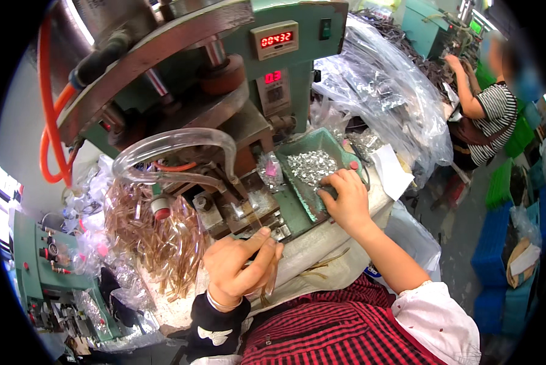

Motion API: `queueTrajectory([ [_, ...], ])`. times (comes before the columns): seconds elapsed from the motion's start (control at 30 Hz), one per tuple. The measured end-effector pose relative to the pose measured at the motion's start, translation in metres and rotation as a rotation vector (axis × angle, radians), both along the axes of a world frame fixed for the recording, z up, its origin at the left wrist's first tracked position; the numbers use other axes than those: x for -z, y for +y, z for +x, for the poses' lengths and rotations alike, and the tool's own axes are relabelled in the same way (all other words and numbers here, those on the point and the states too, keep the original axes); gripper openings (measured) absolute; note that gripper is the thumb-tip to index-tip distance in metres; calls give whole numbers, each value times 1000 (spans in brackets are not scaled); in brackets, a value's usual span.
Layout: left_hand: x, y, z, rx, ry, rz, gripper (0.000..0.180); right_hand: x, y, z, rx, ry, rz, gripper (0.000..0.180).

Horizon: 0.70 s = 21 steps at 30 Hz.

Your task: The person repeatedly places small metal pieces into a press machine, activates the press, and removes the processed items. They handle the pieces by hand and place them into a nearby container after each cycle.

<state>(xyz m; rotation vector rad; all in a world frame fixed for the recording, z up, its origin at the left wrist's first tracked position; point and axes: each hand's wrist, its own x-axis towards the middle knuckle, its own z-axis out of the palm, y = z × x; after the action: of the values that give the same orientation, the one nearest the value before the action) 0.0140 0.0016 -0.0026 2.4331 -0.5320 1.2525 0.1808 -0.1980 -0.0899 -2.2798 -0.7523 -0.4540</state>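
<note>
My left hand (239,266) is closed in a pinch on a thin, translucent brownish strip (254,214), just in front of the metal die (239,210) of a green press. The strip's upper part reaches into the die, and more of it hangs below my fingers. My right hand (346,201) reaches over the near right rim of a green tray (310,215) that holds many small silvery metal pieces (312,166). Its thumb and fingertips are bent together at the edge of the pile; what they hold, if anything, is too small to make out.
The press (297,55) rises ahead, a clear hose (176,139) curving before it. To the left lies a heap of brownish strips (154,243). Right of the tray are a red button (354,165), white paper (391,170) and plastic sheeting (382,91). Another person (486,109) works farther right.
</note>
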Motion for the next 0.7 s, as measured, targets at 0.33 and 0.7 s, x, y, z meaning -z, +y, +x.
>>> queueTrajectory([
  [0.33,5,10,-93,-417,121,-51,21,4,10,-3,-20,-129,-72,9],
  [0.7,95,163,-60,-1285,700,-48,19,3,34,14,-79,-141,184,14],
])
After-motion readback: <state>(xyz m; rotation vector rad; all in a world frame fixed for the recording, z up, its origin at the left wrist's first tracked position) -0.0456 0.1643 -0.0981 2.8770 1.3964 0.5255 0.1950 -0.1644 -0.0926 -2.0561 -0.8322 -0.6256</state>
